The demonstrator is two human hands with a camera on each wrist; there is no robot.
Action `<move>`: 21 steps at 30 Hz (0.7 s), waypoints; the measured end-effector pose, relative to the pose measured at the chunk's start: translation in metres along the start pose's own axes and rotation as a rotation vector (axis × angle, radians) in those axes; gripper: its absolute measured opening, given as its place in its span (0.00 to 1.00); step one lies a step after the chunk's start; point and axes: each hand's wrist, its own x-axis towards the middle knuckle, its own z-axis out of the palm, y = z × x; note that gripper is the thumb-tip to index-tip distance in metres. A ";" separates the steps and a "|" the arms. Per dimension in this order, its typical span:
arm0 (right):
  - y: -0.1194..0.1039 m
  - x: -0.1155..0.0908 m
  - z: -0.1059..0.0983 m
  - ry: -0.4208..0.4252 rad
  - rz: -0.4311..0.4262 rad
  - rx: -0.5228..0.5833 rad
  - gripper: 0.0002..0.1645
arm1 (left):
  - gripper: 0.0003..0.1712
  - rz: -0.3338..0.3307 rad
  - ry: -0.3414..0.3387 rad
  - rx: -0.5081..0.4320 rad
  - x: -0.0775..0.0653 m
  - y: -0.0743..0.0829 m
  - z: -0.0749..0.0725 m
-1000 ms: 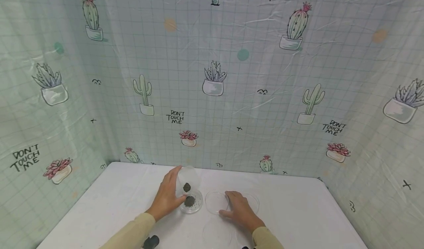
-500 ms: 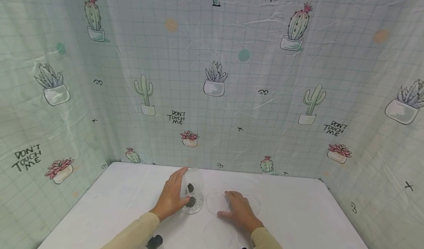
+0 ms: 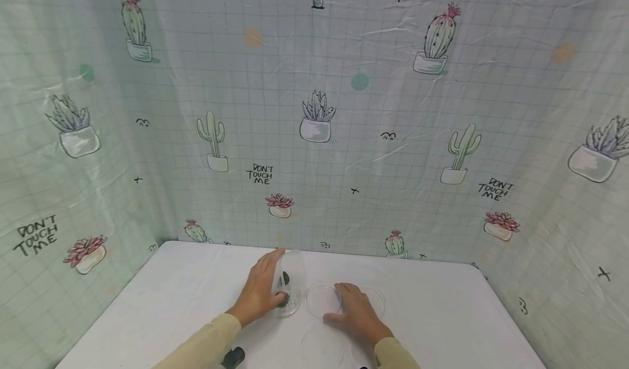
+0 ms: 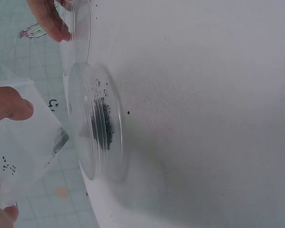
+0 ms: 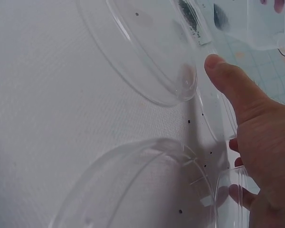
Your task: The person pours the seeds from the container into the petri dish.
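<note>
The left hand [image 3: 257,293], pinching the bag [image 3: 296,265], has shifted slightly right, lining its grains [image 4: 61,140] up better with the dish [image 4: 81,76] already holding a heap, seemingly for pouring; the right hand [image 3: 358,311] stays spread beside other dishes

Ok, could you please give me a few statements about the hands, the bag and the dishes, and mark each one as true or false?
1. The left hand holds a clear bag. True.
2. The bag is filled to the top with dark grains. False: most of its visible grains lie in one corner.
3. A dark pile lies in the dish below the bag. True.
4. The right hand holds a second bag. False: the right hand is beside clear dishes, without a bag.
5. The tabletop is white. True.
</note>
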 end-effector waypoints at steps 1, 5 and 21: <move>0.000 0.000 0.000 -0.002 0.003 0.006 0.53 | 0.59 0.005 0.001 0.002 0.000 0.000 0.001; 0.000 -0.001 -0.001 -0.011 0.009 0.017 0.52 | 0.57 0.024 0.000 0.015 0.001 0.001 0.004; 0.000 -0.002 -0.003 -0.002 -0.015 -0.003 0.48 | 0.58 0.124 0.017 0.041 0.003 0.008 0.010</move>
